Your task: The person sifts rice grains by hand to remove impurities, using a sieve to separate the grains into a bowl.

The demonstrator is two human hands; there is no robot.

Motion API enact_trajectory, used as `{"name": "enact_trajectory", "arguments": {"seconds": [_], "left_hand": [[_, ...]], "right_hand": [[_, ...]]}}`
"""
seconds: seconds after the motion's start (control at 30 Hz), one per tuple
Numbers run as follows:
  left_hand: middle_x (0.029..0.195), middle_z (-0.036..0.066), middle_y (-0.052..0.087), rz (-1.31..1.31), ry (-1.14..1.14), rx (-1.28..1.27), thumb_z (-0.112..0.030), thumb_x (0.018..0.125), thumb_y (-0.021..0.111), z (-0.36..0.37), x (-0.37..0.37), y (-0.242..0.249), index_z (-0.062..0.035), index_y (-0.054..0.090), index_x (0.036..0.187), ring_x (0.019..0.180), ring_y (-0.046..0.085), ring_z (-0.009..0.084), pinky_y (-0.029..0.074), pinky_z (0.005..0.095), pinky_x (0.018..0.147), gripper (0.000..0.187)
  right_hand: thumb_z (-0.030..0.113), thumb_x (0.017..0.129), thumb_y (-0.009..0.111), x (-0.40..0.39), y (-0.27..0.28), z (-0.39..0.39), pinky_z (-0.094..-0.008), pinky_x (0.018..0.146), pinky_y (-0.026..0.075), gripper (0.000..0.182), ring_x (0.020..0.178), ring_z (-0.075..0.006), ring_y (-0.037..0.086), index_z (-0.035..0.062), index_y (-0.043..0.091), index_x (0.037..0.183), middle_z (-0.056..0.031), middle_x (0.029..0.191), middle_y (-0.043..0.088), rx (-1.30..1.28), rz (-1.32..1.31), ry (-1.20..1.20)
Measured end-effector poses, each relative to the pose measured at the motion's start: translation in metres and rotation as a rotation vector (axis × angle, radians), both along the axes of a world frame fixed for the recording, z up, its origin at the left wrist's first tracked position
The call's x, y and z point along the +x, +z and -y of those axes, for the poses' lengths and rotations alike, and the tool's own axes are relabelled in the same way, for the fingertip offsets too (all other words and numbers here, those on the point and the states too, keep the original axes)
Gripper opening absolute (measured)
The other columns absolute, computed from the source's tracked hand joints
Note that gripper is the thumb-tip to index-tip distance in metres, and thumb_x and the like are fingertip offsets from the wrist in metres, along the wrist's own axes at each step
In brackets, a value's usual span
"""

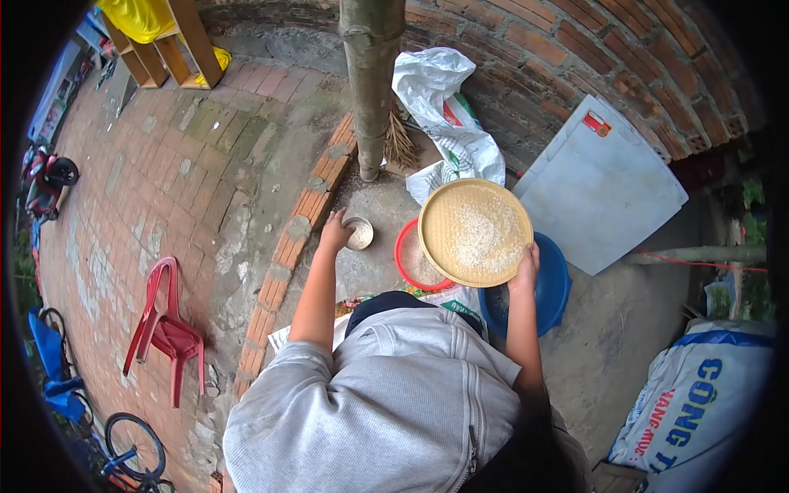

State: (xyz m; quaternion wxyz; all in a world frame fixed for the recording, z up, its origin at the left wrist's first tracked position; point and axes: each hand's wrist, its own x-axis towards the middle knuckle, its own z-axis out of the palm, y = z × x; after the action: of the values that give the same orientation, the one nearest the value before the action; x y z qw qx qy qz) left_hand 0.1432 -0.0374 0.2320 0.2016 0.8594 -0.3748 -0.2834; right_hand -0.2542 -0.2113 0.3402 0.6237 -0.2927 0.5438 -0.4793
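My right hand (pixel 526 267) grips the right edge of a round woven winnowing tray (pixel 434 220). White grains lie spread over the tray, mostly toward its right side. My left hand (pixel 334 232) is at the left rim of a small metal bowl (pixel 359 245) on the ground, thumb side over the rim; its fingers are only partly visible. Some pale grain sits in the bowl. Partly under the tray is a red-rimmed basin (pixel 400 256) with grain inside. A blue basin (pixel 565 287) stands below the tray's right edge, its inside largely hidden.
A bamboo post (pixel 371 99) rises ahead, with a straw broom (pixel 400 141) and white sacks (pixel 436 82) beside it. A pale board (pixel 604 193) leans at right, near a large printed sack (pixel 699 403). Left are a low brick edging (pixel 288 246) and a red chair (pixel 168 329).
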Motion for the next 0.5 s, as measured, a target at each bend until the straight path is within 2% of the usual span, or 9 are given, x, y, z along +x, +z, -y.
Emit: {"name": "enact_trajectory", "arguments": {"seconds": [0.03,0.07,0.17,0.2,0.3,0.37,0.4,0.5], "left_hand": [[0.13,0.028,0.043,-0.062,0.052,-0.158,-0.023,0.075,0.07,-0.007,0.004,0.007,-0.0103,0.044,0.132,0.118,0.047,0.0388,0.037,0.0376,0.099,0.064],[0.13,0.028,0.043,-0.065,0.071,-0.159,-0.023,0.075,0.07,-0.013,0.001,0.013,-0.0103,0.044,0.132,0.118,0.047,0.0388,0.037,0.0376,0.099,0.064],[0.127,0.014,0.052,-0.677,0.325,-0.223,-0.032,0.088,0.057,-0.019,-0.009,0.077,-0.0084,0.04,0.134,0.112,0.054,0.0294,0.043,0.0394,0.091,0.055],[0.124,0.011,0.053,-0.812,0.36,-0.263,-0.04,0.091,0.051,-0.019,-0.02,0.098,-0.01,0.039,0.135,0.106,0.056,0.0227,0.045,0.0377,0.087,0.055],[0.119,0.009,0.055,-1.362,0.394,-0.457,-0.045,0.091,0.049,-0.01,-0.048,0.138,-0.0088,0.037,0.135,0.104,0.057,0.0209,0.048,0.0378,0.087,0.058],[0.116,0.008,0.056,-1.371,0.387,-0.552,-0.044,0.092,0.046,0.004,-0.067,0.149,-0.0067,0.041,0.13,0.101,0.058,0.0182,0.049,0.0354,0.086,0.053],[0.11,0.007,0.059,-1.282,0.422,-0.597,-0.037,0.095,0.045,0.015,-0.075,0.152,-0.0054,0.048,0.121,0.095,0.06,0.0151,0.05,0.0318,0.083,0.042],[0.102,0.006,0.061,-1.249,0.444,-0.674,-0.03,0.095,0.045,0.028,-0.082,0.162,-0.0051,0.051,0.115,0.09,0.061,0.0143,0.05,0.0306,0.079,0.032]], "right_hand": [[0.019,0.099,0.034,0.006,0.003,0.001,-0.0353,0.09,0.046,0.033,0.108,-0.0233,0.054,0.0044,0.04,0.128,-0.0135,0.122,0.051,-0.004,-0.007,0.019],[0.019,0.099,0.034,0.012,0.006,0.001,-0.0351,0.09,0.046,0.033,0.108,-0.0229,0.054,0.0042,0.04,0.128,-0.0136,0.122,0.051,-0.009,-0.004,0.062],[0.019,0.099,0.035,0.034,0.015,-0.001,-0.0344,0.09,0.046,0.033,0.106,-0.022,0.054,0.0041,0.041,0.128,-0.0134,0.122,0.051,-0.008,0.053,0.162],[0.019,0.099,0.036,0.041,0.018,-0.002,-0.0341,0.089,0.046,0.033,0.105,-0.0215,0.054,0.0037,0.042,0.127,-0.0128,0.122,0.051,-0.016,0.106,0.21],[0.019,0.098,0.037,0.062,0.028,-0.008,-0.0329,0.09,0.045,0.033,0.105,-0.0205,0.054,0.0028,0.043,0.126,-0.0119,0.122,0.051,-0.031,0.187,0.288],[0.018,0.098,0.038,0.074,0.035,-0.013,-0.032,0.091,0.043,0.033,0.106,-0.0199,0.053,0.0023,0.043,0.126,-0.0115,0.121,0.051,-0.043,0.21,0.308],[0.019,0.098,0.039,0.077,0.038,-0.014,-0.0313,0.092,0.042,0.033,0.108,-0.0195,0.052,0.0022,0.043,0.127,-0.011,0.122,0.051,-0.084,0.194,0.345],[0.018,0.098,0.039,0.073,0.05,-0.009,-0.0296,0.095,0.037,0.034,0.112,-0.0174,0.048,0.002,0.042,0.128,-0.009,0.123,0.05,-0.156,0.183,0.37]]}}
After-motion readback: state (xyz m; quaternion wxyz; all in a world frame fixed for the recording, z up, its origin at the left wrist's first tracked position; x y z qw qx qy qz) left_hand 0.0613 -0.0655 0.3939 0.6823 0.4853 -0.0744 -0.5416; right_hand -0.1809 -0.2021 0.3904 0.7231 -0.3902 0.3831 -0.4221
